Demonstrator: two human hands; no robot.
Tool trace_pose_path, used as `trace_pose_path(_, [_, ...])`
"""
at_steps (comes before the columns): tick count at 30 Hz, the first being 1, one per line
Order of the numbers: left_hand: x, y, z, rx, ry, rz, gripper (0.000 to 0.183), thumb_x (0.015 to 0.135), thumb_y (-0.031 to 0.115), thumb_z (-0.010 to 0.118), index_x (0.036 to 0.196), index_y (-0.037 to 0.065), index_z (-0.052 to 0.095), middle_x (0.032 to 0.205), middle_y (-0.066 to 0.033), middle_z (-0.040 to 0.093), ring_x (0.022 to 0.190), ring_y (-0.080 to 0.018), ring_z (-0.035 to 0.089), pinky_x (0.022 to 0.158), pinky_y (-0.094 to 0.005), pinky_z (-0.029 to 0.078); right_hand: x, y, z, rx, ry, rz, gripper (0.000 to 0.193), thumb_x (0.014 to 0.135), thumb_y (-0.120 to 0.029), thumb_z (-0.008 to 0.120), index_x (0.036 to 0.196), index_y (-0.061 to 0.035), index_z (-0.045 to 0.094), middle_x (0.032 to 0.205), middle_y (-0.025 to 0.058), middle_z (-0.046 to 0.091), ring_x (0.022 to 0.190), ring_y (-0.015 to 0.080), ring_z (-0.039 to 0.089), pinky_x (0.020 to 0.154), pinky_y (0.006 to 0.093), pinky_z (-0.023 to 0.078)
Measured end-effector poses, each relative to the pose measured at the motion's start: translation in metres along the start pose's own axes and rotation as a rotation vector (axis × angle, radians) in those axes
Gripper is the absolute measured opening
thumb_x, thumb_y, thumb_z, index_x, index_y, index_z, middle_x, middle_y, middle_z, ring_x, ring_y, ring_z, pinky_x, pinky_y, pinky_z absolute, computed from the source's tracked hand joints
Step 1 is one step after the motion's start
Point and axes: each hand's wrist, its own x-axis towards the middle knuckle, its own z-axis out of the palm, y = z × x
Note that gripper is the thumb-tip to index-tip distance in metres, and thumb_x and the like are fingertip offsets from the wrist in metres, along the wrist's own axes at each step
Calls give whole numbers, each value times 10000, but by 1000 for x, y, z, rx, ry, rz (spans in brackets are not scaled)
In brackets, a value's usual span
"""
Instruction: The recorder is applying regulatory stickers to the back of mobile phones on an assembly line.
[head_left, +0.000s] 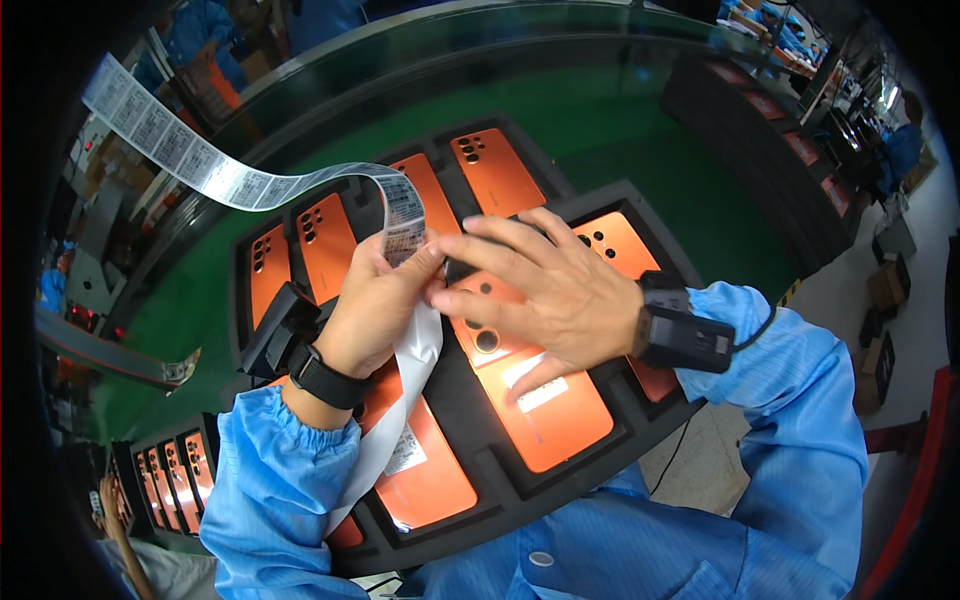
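A long strip of printed labels (230,180) curls down from the upper left into my left hand (365,305), pinched between thumb and fingers. Below that grip its white backing (418,345) hangs over the tray. My right hand (560,290) is spread beside it, fingertips close to my left thumb; whether they touch is unclear. Under my right hand lies an orange phone (555,435) with a white label (540,392) on its back. Another orange phone (430,480), partly covered by the backing, also bears a label (405,452). Both rest in black foam trays (500,480).
More orange phones (495,170) lie camera side up in the trays, on a green conveyor belt (600,110). Stacked black trays (760,150) stand at the right. At lower left, a co-worker's hand (108,495) is near another phone tray (140,490).
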Motion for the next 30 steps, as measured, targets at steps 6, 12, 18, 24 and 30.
trace_pose_path(6, [-6,7,-8,-44,-10,-7,200,890,226,540,886,26,544,653,-27,517,553,-102,503,499,-234,442,6,10,17,127,95,28,972,566,-458,769,1357,-152,294,1336,172,317,1079,336,449,846,432,354])
trace_pose_path(12, [-13,29,-16,-383,-6,-37,332,688,71,459,1009,-6,501,714,-105,530,558,-171,489,538,-311,450,8,-19,-36,944,-223,300,520,731,-192,700,1194,-57,506,781,62,620,576,146,584,546,252,461])
trace_pose_path(18, [-38,52,7,-295,-136,-4,521,662,-71,338,1177,-68,417,976,-206,592,859,-262,614,786,-361,516,34,-17,-48,404,388,214,411,758,-64,647,1150,5,547,1188,166,491,1085,289,487,877,344,420])
trace_pose_path(24, [-60,43,32,-291,-167,25,382,765,-29,423,1143,-20,477,1082,-88,544,993,-162,533,860,-296,422,45,-26,-32,457,495,125,269,737,-104,672,991,-24,640,1029,103,568,958,270,518,820,355,418])
trace_pose_path(30, [-66,46,48,-444,-1,127,443,926,276,453,1228,-46,410,1181,-115,506,1079,-190,496,939,-331,371,45,-31,-32,273,587,-22,278,587,-11,689,858,-65,659,864,37,584,885,232,534,723,344,433])
